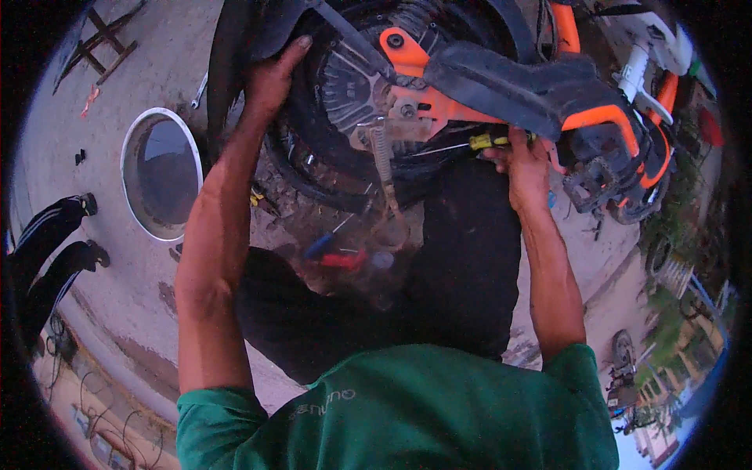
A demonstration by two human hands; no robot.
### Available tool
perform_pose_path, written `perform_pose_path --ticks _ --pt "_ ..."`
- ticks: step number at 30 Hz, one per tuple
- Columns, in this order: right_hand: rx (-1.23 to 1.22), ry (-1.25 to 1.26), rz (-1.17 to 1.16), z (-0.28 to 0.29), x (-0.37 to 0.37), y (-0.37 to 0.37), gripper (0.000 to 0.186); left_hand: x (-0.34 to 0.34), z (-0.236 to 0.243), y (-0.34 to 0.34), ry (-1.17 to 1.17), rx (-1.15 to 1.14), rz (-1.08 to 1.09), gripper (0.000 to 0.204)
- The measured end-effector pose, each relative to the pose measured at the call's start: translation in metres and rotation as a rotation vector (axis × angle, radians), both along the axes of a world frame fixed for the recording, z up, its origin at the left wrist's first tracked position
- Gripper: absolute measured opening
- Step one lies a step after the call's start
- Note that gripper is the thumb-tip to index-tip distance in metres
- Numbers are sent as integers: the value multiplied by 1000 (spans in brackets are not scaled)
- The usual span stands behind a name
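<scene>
Here's the right hand (523,160), closed round the yellow-and-black screwdriver (487,142), its shaft running left toward the near edge of the wheel (352,94), a hold that seems meant to give control at the tip. Over on the left, the left hand (272,78) rests against the wheel's dark outer side, likely steadying it; how tightly its fingers close there I can't tell, the dark parts blend together. The wheel stands at the far middle, a coil spring (383,157) hanging on its near side. Nearer, a blue-handled screwdriver (319,247) and red-handled tool (345,260) lie between the knees, presumably for quick reach. The round basin (123,174) sits left, clear of the arms.
</scene>
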State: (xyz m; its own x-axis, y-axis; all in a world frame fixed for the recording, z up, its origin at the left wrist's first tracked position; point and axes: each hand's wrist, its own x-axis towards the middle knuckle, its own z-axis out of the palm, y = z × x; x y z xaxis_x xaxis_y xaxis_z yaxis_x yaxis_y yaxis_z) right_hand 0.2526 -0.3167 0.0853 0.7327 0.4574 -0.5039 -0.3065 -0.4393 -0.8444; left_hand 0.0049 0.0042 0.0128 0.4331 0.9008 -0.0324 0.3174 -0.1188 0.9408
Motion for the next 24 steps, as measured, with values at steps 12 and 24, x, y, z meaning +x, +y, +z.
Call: perform_pose_path --ticks 12,24 --pt "64 76 51 -31 9 -8 50 -11 9 -31 -5 -72 66 68" --pt "194 -106 -2 -55 7 -24 36 -17 -16 15 209 -81 0 77"
